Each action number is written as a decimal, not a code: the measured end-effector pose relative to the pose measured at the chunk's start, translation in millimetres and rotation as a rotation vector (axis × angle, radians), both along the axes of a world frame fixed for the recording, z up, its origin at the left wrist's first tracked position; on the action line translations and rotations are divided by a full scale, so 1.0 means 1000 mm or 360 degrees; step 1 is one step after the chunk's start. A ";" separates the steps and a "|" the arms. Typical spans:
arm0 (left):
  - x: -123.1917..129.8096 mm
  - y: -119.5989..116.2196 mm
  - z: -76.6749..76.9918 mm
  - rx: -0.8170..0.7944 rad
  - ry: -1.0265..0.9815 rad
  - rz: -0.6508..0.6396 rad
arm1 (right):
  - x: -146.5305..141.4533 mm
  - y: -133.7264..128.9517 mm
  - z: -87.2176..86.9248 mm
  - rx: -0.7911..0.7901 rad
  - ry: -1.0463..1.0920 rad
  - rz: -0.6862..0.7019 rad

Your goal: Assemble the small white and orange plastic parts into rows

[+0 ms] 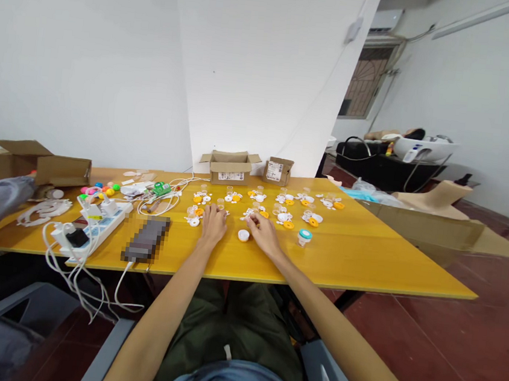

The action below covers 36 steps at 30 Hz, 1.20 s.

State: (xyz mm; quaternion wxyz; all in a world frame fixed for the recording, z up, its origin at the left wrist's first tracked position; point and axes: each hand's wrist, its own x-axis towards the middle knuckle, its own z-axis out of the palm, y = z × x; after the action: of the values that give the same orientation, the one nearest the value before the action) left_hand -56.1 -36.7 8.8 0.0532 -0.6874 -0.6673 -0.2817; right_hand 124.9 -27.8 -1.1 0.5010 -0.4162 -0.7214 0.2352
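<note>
My left hand (213, 225) rests low over the table with its fingers bent together beside a clear plastic cup (221, 203). What those fingers hold, if anything, is too small to make out. Opposite it, my right hand (263, 230) pinches at a group of small white parts, and the thing between its fingertips is unclear. Between my hands stands a small round white cup-like piece (243, 235). Farther right is a clear jar-like piece with a teal and white top (305, 237). Groups of white parts, yellow discs (288, 225) and clear cups spread across the table beyond my hands.
The yellow table (356, 262) holds two cardboard boxes, one open (230, 168) and a smaller one (278, 171), by the wall. At left lie a dark blurred device (145, 240), a power strip (103, 229), white cables, a green circuit board (160, 189) and coloured balls (100, 190).
</note>
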 end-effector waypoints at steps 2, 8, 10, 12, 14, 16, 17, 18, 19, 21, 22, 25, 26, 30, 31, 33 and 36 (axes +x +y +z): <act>0.001 -0.001 0.001 0.0004 -0.0017 0.0003 | 0.000 0.000 0.000 -0.0014 -0.0003 -0.0023; 0.005 -0.002 0.007 0.0152 -0.0093 -0.0180 | 0.002 0.005 -0.004 -0.0039 -0.0052 -0.0120; 0.008 -0.002 0.008 0.0176 -0.0124 -0.0353 | 0.003 0.007 -0.006 -0.0031 -0.0060 -0.0145; 0.010 -0.002 0.007 0.0182 -0.0140 -0.0546 | 0.003 0.009 -0.008 -0.0002 -0.0048 -0.0157; 0.013 -0.004 0.007 0.0170 -0.0150 -0.0696 | 0.003 0.009 -0.009 0.0024 -0.0034 -0.0157; 0.014 -0.006 0.007 0.0160 -0.0174 -0.0770 | 0.002 0.009 -0.010 0.0029 -0.0029 -0.0155; 0.014 -0.007 0.008 0.0152 -0.0193 -0.0789 | 0.002 0.009 -0.010 0.0027 -0.0031 -0.0154; 0.014 -0.008 0.009 0.0143 -0.0214 -0.0801 | 0.001 0.009 -0.009 0.0022 -0.0035 -0.0154; 0.014 -0.009 0.010 0.0132 -0.0236 -0.0810 | 0.001 0.009 -0.009 0.0017 -0.0039 -0.0156; 0.014 -0.011 0.013 0.0112 -0.0275 -0.0826 | 0.001 0.009 -0.008 0.0014 -0.0042 -0.0163; 0.014 -0.011 0.013 0.0107 -0.0290 -0.0832 | 0.002 0.009 -0.008 0.0018 -0.0042 -0.0163; 0.014 -0.010 0.014 0.0097 -0.0335 -0.0822 | 0.001 0.007 -0.006 0.0037 -0.0040 -0.0129; 0.014 -0.010 0.013 0.0092 -0.0353 -0.0812 | 0.001 0.006 -0.005 0.0035 -0.0041 -0.0106; 0.015 -0.006 0.013 0.0122 -0.0443 -0.0754 | 0.000 0.001 0.000 -0.0008 -0.0063 -0.0039; 0.015 -0.005 0.013 0.0145 -0.0461 -0.0734 | -0.001 -0.001 0.001 -0.0013 -0.0070 -0.0034; 0.013 -0.004 0.014 0.0219 -0.0477 -0.0676 | -0.001 -0.002 0.002 -0.0004 -0.0072 -0.0028; 0.008 -0.001 0.016 0.0380 -0.0460 -0.0497 | -0.001 -0.002 0.003 0.0034 -0.0051 -0.0017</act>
State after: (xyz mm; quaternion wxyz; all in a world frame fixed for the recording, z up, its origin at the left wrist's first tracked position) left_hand -48.5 -37.9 24.5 -0.0061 -0.7237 -0.5156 -0.4587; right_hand 123.9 -29.4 2.2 0.4950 -0.4185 -0.7296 0.2180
